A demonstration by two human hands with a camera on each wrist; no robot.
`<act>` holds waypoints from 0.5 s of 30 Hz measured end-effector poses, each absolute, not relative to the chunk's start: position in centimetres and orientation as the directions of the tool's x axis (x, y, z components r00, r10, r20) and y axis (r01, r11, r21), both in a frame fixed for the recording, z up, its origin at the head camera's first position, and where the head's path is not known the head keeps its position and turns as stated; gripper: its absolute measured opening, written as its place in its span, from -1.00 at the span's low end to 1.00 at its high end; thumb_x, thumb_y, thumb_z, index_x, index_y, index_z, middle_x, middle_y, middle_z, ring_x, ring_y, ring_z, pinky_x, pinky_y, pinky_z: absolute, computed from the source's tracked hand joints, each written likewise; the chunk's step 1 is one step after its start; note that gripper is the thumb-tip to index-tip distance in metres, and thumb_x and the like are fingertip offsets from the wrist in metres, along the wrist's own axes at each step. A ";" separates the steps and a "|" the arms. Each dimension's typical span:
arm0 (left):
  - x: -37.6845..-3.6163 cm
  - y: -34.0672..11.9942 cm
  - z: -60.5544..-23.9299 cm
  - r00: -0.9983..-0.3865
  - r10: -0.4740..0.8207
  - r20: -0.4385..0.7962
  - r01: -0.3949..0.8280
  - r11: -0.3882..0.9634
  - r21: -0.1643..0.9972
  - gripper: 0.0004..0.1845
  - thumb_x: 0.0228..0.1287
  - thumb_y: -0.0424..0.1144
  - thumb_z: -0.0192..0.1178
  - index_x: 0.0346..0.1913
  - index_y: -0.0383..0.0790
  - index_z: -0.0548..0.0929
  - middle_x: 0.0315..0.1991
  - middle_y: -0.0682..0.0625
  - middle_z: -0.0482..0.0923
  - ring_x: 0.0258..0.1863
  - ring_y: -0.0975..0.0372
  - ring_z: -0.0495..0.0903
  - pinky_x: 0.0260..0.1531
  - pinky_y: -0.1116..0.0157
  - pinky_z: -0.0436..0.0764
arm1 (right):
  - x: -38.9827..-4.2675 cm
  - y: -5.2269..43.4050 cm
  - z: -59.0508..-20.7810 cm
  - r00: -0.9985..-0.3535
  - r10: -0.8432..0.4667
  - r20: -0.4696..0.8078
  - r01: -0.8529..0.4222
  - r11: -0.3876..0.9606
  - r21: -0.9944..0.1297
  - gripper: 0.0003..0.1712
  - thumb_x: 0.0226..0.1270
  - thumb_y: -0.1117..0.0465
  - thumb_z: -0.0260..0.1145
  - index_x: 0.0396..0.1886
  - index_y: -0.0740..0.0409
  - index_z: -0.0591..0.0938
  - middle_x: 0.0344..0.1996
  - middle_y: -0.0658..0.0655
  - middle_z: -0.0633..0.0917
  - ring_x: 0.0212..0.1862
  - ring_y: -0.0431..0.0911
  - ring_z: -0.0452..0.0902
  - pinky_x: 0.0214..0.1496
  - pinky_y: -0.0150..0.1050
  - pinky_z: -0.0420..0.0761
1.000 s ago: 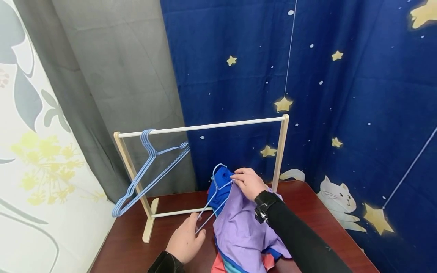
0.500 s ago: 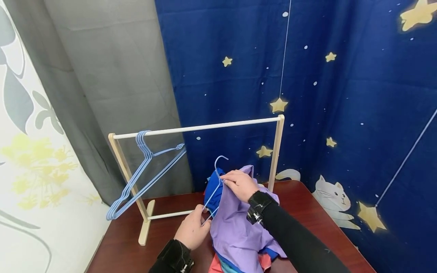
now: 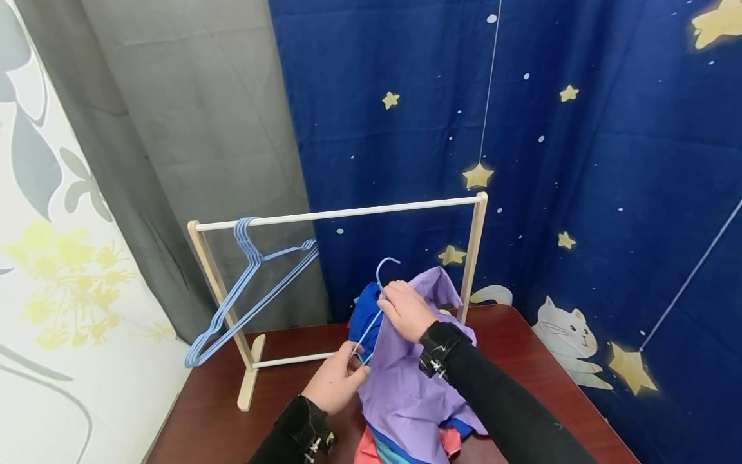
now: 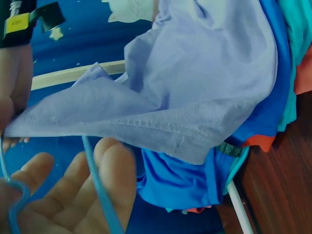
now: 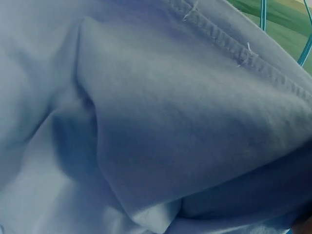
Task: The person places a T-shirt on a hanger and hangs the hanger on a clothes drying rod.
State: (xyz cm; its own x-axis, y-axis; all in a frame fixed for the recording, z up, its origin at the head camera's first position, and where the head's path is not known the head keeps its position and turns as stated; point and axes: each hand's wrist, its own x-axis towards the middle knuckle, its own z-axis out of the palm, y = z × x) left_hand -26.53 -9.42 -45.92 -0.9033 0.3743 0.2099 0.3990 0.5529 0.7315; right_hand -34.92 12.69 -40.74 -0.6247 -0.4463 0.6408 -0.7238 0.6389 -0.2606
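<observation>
Left hand [image 3: 333, 381] grips thin light-blue hanger [image 4: 101, 190], right hand [image 3: 408, 310] pinches purple cloth garment [image 3: 402, 390]; probably inserting step, next needing careful guiding inside.

Table [image 3: 203, 419] (reddish-brown) bears rack [image 3: 359, 211], clothes [image 3: 406, 406].

A person's left hand [image 3: 336, 380] holds one end of a blue hanger [image 3: 367, 332] while the right hand [image 3: 408, 310] grips a purple garment [image 3: 406, 406] near the hanger's neck, its hook pointing up. Blue cloth [image 3: 364, 314] and red cloth [image 3: 367, 448] show around the garment on a reddish-brown table [image 3: 522, 361]. Behind, matching hangers [image 3: 237, 291] hang bunched at the left of a wooden-framed rack [image 3: 359, 211], before a star-patterned navy curtain [image 3: 417, 142].
</observation>
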 end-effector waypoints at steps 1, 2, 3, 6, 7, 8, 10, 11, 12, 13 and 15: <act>-26.6 -9.7 -45.9 -0.900 0.390 0.197 0.391 0.519 0.760 -0.64 0.45 -0.10 0.19 0.16 -0.19 0.47 -0.26 0.06 0.60 -0.41 0.29 0.59 -0.38 0.28 0.59 | -34.9 12.8 -40.6 -0.627 -0.446 0.639 -0.719 0.646 -0.256 -0.82 0.54 0.21 0.12 -0.33 0.08 0.54 -0.36 -0.02 0.50 -0.16 -0.05 0.43 0.00 -0.09 0.42; -26.6 -10.1 -45.8 -0.898 0.400 0.185 0.377 0.479 0.793 -0.63 0.48 -0.09 0.16 0.19 -0.21 0.46 -0.22 0.00 0.62 -0.37 0.25 0.61 -0.36 0.25 0.62 | -34.9 12.9 -40.5 -0.628 -0.445 0.638 -0.717 0.649 -0.253 -0.82 0.54 0.22 0.11 -0.33 0.10 0.54 -0.35 -0.01 0.51 -0.16 -0.04 0.44 0.01 -0.08 0.42; -26.7 -10.6 -45.8 -0.897 0.408 0.169 0.352 0.428 0.833 -0.61 0.53 -0.08 0.11 0.22 -0.24 0.45 -0.17 -0.05 0.63 -0.32 0.22 0.64 -0.35 0.22 0.65 | -34.9 13.0 -40.4 -0.631 -0.444 0.636 -0.714 0.653 -0.252 -0.82 0.54 0.24 0.10 -0.32 0.11 0.54 -0.35 0.00 0.51 -0.15 -0.03 0.44 0.02 -0.07 0.42; -26.8 -12.1 -46.0 -0.902 0.409 0.140 0.274 0.291 0.917 -0.57 0.63 -0.05 -0.07 0.27 -0.31 0.44 -0.04 -0.20 0.63 -0.17 0.09 0.67 -0.32 0.13 0.69 | -35.1 13.4 -40.2 -0.638 -0.440 0.632 -0.705 0.663 -0.251 -0.82 0.54 0.26 0.09 -0.31 0.15 0.55 -0.34 0.03 0.52 -0.13 0.01 0.45 0.06 -0.04 0.42; -26.9 -12.6 -46.2 -0.903 0.405 0.143 0.262 0.256 0.930 -0.56 0.65 -0.05 -0.12 0.27 -0.34 0.45 -0.01 -0.24 0.62 -0.15 0.06 0.67 -0.31 0.10 0.69 | -35.1 13.6 -40.1 -0.641 -0.434 0.632 -0.702 0.664 -0.256 -0.82 0.54 0.26 0.10 -0.31 0.16 0.55 -0.34 0.04 0.53 -0.12 0.02 0.46 0.07 -0.02 0.42; -27.0 -13.0 -46.4 -0.906 0.398 0.143 0.251 0.233 0.939 -0.55 0.67 -0.06 -0.16 0.26 -0.35 0.47 0.01 -0.26 0.61 -0.12 0.02 0.66 -0.30 0.09 0.69 | -35.0 13.7 -40.0 -0.649 -0.426 0.631 -0.698 0.664 -0.269 -0.82 0.54 0.27 0.09 -0.31 0.16 0.55 -0.34 0.05 0.53 -0.12 0.02 0.46 0.07 -0.02 0.42; -27.2 -13.6 -47.2 -0.904 0.394 0.166 0.280 0.253 0.926 -0.58 0.68 -0.12 -0.19 0.23 -0.36 0.52 0.02 -0.24 0.62 -0.12 0.01 0.66 -0.32 0.15 0.68 | -35.1 14.0 -39.9 -0.659 -0.410 0.631 -0.691 0.662 -0.291 -0.80 0.55 0.26 0.08 -0.31 0.17 0.56 -0.34 0.05 0.53 -0.12 0.03 0.47 0.07 -0.01 0.43; -27.3 -13.7 -47.7 -0.903 0.393 0.173 0.294 0.271 0.917 -0.61 0.67 -0.17 -0.16 0.21 -0.34 0.55 0.02 -0.21 0.63 -0.12 0.01 0.67 -0.33 0.19 0.67 | -35.1 14.1 -39.9 -0.667 -0.401 0.628 -0.685 0.663 -0.303 -0.80 0.55 0.26 0.08 -0.31 0.16 0.57 -0.34 0.04 0.54 -0.12 0.03 0.47 0.06 -0.01 0.44; -27.4 -13.8 -48.3 -0.899 0.399 0.181 0.318 0.310 0.896 -0.66 0.64 -0.24 -0.11 0.20 -0.32 0.57 0.01 -0.19 0.64 -0.15 0.04 0.67 -0.35 0.22 0.66 | -35.1 14.2 -39.9 -0.675 -0.393 0.625 -0.678 0.664 -0.315 -0.80 0.56 0.25 0.08 -0.31 0.16 0.57 -0.33 0.04 0.54 -0.12 0.02 0.48 0.05 -0.02 0.44; -27.5 -13.7 -49.0 -0.888 0.414 0.201 0.362 0.359 0.860 -0.68 0.62 -0.25 -0.06 0.20 -0.29 0.59 -0.04 -0.16 0.67 -0.19 0.09 0.67 -0.38 0.27 0.64 | -35.1 14.3 -39.9 -0.682 -0.387 0.620 -0.672 0.666 -0.323 -0.79 0.56 0.24 0.07 -0.30 0.15 0.58 -0.33 0.03 0.54 -0.12 0.01 0.48 0.05 -0.02 0.45; -27.5 -13.5 -50.1 -0.853 0.461 0.244 0.450 0.411 0.793 -0.69 0.56 -0.30 0.01 0.21 -0.27 0.61 -0.03 -0.14 0.69 -0.18 0.09 0.70 -0.30 0.26 0.65 | -35.0 14.4 -40.0 -0.695 -0.382 0.610 -0.662 0.671 -0.335 -0.78 0.58 0.24 0.05 -0.29 0.15 0.58 -0.32 0.03 0.54 -0.12 0.00 0.48 0.05 -0.04 0.45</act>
State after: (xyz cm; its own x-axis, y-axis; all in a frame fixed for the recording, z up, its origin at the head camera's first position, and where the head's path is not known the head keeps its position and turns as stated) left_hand -27.47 -13.48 -50.11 -0.8529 0.4615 0.2443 0.4496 0.4110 0.7931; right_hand -35.04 14.36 -40.03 -0.6949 -0.3816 0.6095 -0.6619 0.6708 -0.3346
